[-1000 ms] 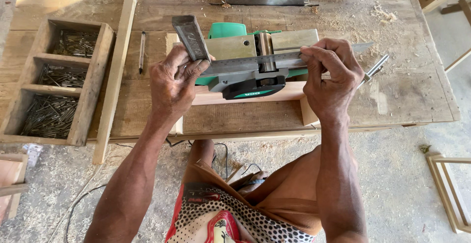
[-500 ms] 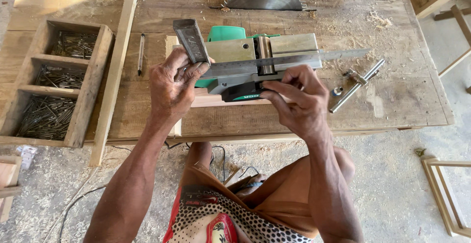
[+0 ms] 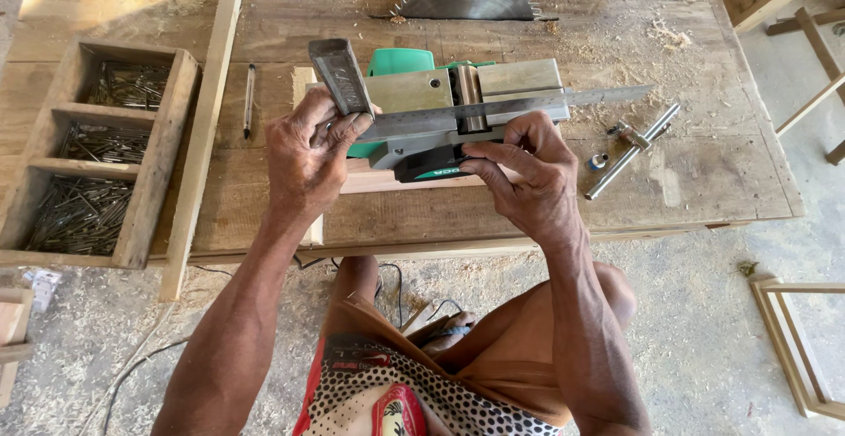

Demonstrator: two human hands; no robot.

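Note:
A green electric planer (image 3: 440,106) lies upside down on the wooden bench (image 3: 704,181), its metal sole up. My left hand (image 3: 308,154) grips the dark handle of a try square (image 3: 339,75), whose steel blade (image 3: 528,106) lies lengthwise across the planer's sole. My right hand (image 3: 528,172) pinches the planer's near side, fingers on its black and green body just under the steel blade.
A T-handle socket wrench (image 3: 634,146) and a small socket (image 3: 598,161) lie right of the planer. A circular saw blade (image 3: 466,0) sticks up from the bench behind. A pencil (image 3: 249,97), a wooden strip (image 3: 207,110) and a compartmented nail box (image 3: 97,154) are left.
My right hand has let go of the T-handle wrench, which now lies on the bench, and moved left onto the planer's near side. My left hand kept the square in place.

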